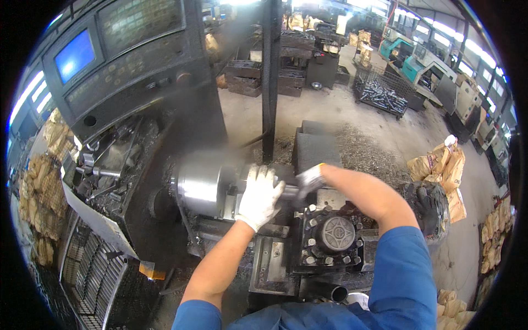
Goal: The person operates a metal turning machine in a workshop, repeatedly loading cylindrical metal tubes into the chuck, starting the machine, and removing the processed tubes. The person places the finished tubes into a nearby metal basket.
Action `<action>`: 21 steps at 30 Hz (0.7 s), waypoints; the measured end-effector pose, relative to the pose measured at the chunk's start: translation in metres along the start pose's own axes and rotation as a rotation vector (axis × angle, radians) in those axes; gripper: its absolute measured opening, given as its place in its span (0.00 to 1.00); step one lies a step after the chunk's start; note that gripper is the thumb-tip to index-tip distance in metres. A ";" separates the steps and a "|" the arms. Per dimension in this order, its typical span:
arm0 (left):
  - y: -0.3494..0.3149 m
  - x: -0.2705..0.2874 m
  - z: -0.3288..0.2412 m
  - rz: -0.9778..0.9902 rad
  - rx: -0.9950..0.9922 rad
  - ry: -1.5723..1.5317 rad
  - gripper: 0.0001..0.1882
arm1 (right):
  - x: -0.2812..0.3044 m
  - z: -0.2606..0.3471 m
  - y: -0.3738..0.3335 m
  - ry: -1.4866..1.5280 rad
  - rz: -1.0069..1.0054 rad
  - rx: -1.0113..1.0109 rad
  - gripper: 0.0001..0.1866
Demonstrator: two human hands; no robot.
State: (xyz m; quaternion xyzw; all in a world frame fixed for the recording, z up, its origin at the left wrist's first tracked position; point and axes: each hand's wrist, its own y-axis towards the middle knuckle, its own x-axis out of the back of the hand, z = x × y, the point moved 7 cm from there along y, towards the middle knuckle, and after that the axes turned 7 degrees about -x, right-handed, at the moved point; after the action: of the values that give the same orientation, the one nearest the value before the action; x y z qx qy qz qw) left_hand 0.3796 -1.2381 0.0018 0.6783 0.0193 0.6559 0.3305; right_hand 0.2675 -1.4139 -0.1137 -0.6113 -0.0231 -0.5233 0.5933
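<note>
Machine panel (126, 74): far left. Silver chuck (199, 190): centre-left. Left hand (257, 199), gloved: right of chuck. Right hand (311, 180): blurred. Whether either grip is clamped cannot be told. Metal bar (289, 191): between the hands.

White-gloved left hand (259, 199), silver chuck (199, 188)

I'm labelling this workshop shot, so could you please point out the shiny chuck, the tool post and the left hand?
Shiny chuck (200, 190), head view: middle of its curved side.
Tool post (336, 235), head view: round top cap.
Left hand (258, 198), head view: back of the white glove.
</note>
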 end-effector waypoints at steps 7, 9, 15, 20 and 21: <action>-0.012 -0.009 0.009 0.014 0.073 -0.021 0.35 | 0.020 0.088 -0.025 0.086 -0.386 0.178 0.24; -0.010 -0.005 0.000 -0.016 0.031 -0.027 0.33 | -0.007 0.029 -0.024 0.129 -0.121 0.043 0.23; -0.004 0.006 0.003 -0.041 0.028 -0.022 0.29 | 0.002 -0.014 -0.206 0.200 -0.947 -0.254 0.39; -0.007 0.018 0.001 -0.110 -0.010 0.066 0.31 | -0.063 0.045 -0.373 0.418 -1.517 -0.272 0.31; -0.005 0.016 -0.002 -0.098 -0.013 0.069 0.30 | -0.107 0.047 -0.398 0.538 -1.520 -0.445 0.31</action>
State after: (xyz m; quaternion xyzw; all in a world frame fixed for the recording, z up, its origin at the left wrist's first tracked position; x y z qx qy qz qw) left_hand 0.3821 -1.2254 0.0132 0.6515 0.0596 0.6620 0.3657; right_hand -0.0101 -1.1979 0.1058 -0.3862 -0.1829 -0.9013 -0.0707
